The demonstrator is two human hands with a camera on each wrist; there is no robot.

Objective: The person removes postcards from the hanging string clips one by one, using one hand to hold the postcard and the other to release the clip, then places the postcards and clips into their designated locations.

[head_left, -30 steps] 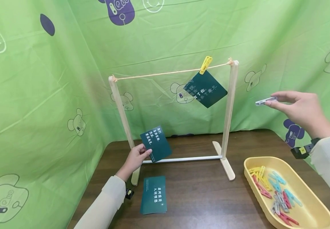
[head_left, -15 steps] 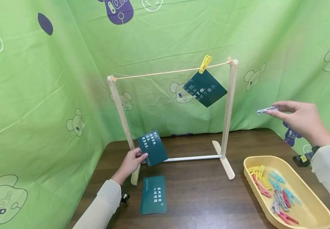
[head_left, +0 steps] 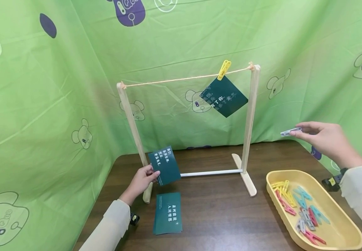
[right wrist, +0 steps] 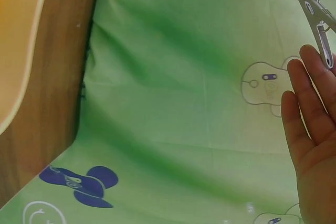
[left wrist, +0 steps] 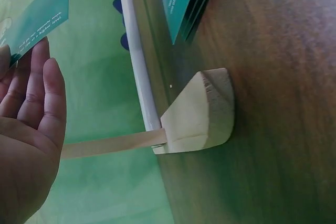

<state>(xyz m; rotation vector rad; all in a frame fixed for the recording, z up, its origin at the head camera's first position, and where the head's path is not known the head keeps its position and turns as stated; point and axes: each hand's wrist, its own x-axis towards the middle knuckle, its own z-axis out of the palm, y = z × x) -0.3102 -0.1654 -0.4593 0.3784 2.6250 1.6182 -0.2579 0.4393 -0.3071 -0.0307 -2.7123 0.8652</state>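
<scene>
Between thumb and fingers my left hand (head_left: 141, 181) pinches a dark green card (head_left: 166, 165) with white writing, held near the foot of the rack's left post. The left wrist view shows that card (left wrist: 44, 17) at its upper left corner. My right hand (head_left: 328, 141) pinches a grey clothespin (head_left: 291, 131) in the air, to the right of the rack; the right wrist view shows the clothespin (right wrist: 316, 22) beyond the fingertips. On the rack's string (head_left: 168, 81), a yellow clothespin (head_left: 223, 70) holds another green card (head_left: 226, 97), which hangs by one corner.
A wooden rack (head_left: 249, 122) with a white lower bar (head_left: 212, 173) stands on the brown table (head_left: 218, 216). Nearer lies a stack of green cards (head_left: 168, 214). At right, a yellow tray (head_left: 334, 195) holds several yellow, red, blue and grey clothespins. Green cloth (head_left: 174, 42) surrounds the table.
My left hand has moved left and slightly down with its card, which has turned a little. My right hand has lowered with the grey clothespin. The hanging card stays on the string.
</scene>
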